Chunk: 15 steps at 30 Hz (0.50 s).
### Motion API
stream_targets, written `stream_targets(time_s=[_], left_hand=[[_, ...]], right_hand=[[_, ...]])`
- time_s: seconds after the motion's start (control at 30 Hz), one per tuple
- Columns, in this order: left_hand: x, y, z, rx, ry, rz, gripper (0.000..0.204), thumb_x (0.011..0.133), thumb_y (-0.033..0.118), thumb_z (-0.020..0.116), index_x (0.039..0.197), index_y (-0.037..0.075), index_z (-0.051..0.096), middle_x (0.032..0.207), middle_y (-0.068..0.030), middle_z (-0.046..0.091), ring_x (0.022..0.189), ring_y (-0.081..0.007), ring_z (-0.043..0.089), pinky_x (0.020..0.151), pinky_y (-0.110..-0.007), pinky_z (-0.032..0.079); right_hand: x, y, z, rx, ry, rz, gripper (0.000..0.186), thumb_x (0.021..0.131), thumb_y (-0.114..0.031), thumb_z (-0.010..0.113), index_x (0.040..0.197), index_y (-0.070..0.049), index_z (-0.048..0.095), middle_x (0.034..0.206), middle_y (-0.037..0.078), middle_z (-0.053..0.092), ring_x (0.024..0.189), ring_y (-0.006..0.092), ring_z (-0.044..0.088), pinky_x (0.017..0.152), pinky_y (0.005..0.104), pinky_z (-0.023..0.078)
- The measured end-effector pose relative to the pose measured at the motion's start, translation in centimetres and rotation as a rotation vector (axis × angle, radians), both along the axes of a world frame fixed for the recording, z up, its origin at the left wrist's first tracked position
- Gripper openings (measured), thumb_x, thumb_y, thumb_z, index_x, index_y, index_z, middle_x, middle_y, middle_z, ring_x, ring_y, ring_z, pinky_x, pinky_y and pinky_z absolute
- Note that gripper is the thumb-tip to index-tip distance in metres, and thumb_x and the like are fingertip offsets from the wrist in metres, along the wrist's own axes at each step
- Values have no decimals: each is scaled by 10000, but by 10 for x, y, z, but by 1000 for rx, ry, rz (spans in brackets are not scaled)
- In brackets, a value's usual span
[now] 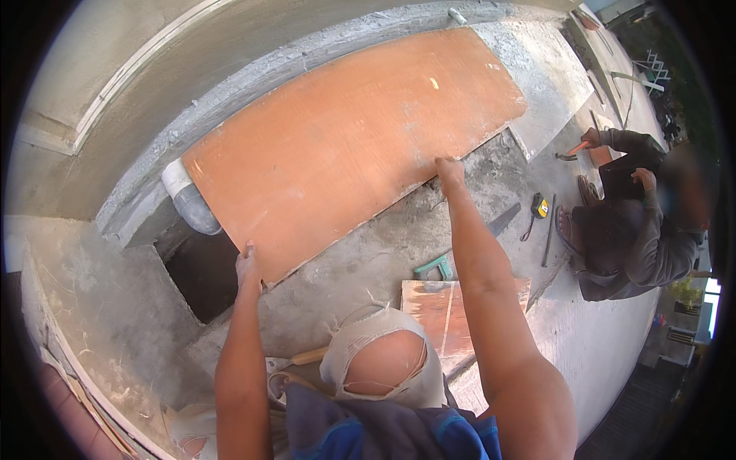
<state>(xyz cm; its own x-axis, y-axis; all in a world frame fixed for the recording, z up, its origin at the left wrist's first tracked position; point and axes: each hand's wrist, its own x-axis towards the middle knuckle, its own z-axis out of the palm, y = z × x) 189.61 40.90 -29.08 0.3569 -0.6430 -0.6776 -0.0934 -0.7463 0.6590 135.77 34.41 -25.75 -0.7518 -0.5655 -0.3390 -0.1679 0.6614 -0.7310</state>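
My left hand (248,267) grips the near left corner of a large orange board (345,138), with its fingers closed on the edge. My right hand (449,170) holds the board's near long edge, right of its middle. A grey-and-white pipe elbow (192,205) shows beside the board's left end, over a dark square opening (203,277) in the concrete. Below my right forearm lies a green-handled saw (435,267), its blade partly hidden by that arm. A yellow tape measure (540,205) lies to the right.
A co-worker (636,245) in dark clothes crouches at the right, holding an orange-handled hammer (569,153). A scuffed board piece (429,314) lies near my bent knee (383,364). A pale sheet (548,69) adjoins the orange board, and a wall (100,69) runs along the back.
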Motion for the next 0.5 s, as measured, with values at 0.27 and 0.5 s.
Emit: stream_targets(time_s=[0.27,0.5], left_hand=[[-14,-10,32,218,-245,-187,779,969,586,420,1314,-110,465,1323,-281,541,1222,-377,552,1017,-425,433],[-14,-10,58,264,-194,-166,754,963,576,448,1317,-88,490,1300,-270,569,1231,-368,548,1009,-438,427]], right_hand=[[-36,9,-2,-22,-297,125,117,883,-181,637,853,-72,608,771,29,575,704,112,552,545,287,377],[-46,-2,-8,-66,-479,-147,463,913,-152,629,1290,76,486,1290,217,527,1205,378,548,962,457,475]])
